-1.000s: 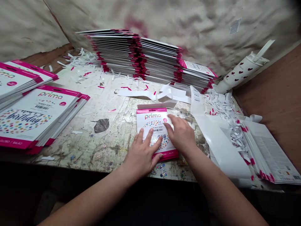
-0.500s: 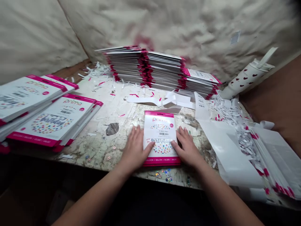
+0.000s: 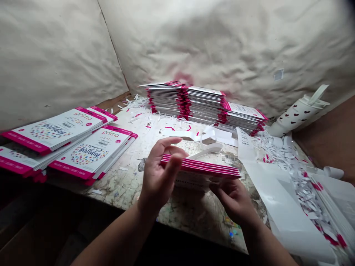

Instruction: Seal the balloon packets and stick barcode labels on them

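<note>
A small stack of balloon packets (image 3: 205,169), white with pink edges, is lifted off the tabletop and tilted, its layered pink edges facing up. Around its left end curls my left hand (image 3: 163,170), thumb on the near side and fingers raised over the far side. My right hand (image 3: 235,199) pinches the stack near its lower right corner, the thumb on the near face. Shadow covers most of that near face.
Piles of matching packets lie at left (image 3: 91,151) and stand in tall stacks (image 3: 203,103) along the back. Paper strips (image 3: 180,133), shredded scraps (image 3: 302,192) and a long white backing sheet (image 3: 266,184) litter the worktable (image 3: 124,184). A heart-patterned tumbler (image 3: 298,114) leans at back right.
The stack lay flat under both hands before; now it is raised and tipped up on edge between them. My left hand has moved up around its end. The view has shifted.
</note>
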`<state>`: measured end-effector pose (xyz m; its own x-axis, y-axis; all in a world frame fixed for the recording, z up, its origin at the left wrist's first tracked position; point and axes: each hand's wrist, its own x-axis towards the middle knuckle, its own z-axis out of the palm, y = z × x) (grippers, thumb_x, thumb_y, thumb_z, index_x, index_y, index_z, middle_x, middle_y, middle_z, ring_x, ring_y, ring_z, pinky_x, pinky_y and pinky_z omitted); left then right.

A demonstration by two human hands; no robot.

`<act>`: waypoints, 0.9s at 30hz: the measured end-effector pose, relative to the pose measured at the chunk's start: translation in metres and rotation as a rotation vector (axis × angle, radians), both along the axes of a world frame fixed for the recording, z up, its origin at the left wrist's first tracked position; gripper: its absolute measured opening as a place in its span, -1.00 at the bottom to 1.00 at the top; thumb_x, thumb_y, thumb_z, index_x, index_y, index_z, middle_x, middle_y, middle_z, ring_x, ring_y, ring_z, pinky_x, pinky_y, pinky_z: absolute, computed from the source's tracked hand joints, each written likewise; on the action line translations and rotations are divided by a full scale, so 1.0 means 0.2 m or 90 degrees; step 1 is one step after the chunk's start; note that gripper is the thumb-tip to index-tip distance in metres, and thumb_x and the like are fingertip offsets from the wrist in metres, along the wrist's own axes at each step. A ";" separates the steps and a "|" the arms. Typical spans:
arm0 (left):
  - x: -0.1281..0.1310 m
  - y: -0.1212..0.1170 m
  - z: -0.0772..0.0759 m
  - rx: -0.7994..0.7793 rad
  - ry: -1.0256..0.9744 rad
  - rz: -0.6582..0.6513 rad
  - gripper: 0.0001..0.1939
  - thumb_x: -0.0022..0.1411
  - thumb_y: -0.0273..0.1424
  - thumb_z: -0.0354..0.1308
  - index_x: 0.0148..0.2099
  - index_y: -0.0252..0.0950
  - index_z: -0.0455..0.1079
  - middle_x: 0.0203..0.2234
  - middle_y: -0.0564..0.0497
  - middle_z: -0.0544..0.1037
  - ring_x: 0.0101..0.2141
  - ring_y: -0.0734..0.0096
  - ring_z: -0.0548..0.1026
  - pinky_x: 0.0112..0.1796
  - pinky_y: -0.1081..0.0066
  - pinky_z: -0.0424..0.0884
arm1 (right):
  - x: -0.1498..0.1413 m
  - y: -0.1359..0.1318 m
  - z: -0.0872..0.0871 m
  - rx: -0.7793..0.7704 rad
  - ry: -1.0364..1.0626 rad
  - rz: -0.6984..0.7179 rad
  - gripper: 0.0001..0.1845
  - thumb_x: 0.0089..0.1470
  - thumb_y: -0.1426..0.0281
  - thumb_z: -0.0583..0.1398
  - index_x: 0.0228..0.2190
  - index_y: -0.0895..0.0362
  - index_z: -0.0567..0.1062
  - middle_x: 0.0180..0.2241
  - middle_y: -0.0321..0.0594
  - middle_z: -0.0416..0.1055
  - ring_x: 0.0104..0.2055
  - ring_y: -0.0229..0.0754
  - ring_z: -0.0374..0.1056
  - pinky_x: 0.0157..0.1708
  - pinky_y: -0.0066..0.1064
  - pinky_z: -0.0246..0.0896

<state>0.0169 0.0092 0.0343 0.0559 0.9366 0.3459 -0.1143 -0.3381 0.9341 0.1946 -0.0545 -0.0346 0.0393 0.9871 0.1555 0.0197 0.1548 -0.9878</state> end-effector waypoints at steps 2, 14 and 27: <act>0.03 0.04 0.02 -0.028 0.037 0.001 -0.63 0.14 -0.14 0.12 -0.12 -0.29 0.34 -0.59 0.12 0.37 -0.58 0.56 0.31 -0.52 0.54 0.26 | 0.00 0.01 -0.02 0.006 0.000 0.006 -0.75 0.09 0.39 0.16 -0.14 0.03 0.39 -0.09 -0.14 0.43 -0.08 -0.10 0.36 -0.07 -0.21 0.25; 0.02 -0.18 -0.19 0.364 0.782 0.111 -0.10 0.16 -0.19 0.09 0.33 -0.41 -0.34 0.25 -0.41 -0.08 0.23 -0.21 -0.19 0.10 -0.16 0.00 | -0.25 0.13 0.15 -0.052 0.312 -0.134 -0.50 0.03 0.29 0.20 0.03 -0.08 0.25 0.03 -0.16 0.36 -0.04 -0.04 0.37 -0.19 -0.16 0.40; -0.76 0.15 -0.15 0.008 1.102 0.285 -0.36 0.13 -0.62 -0.18 0.29 -0.38 -0.01 0.21 -0.29 0.10 0.17 -0.31 0.04 -0.03 -0.31 0.11 | -0.19 0.16 0.04 -0.152 0.192 0.114 -0.35 0.10 0.17 0.14 0.17 -0.03 0.05 -0.16 -0.14 0.49 -0.09 -0.12 0.40 0.08 -0.04 0.09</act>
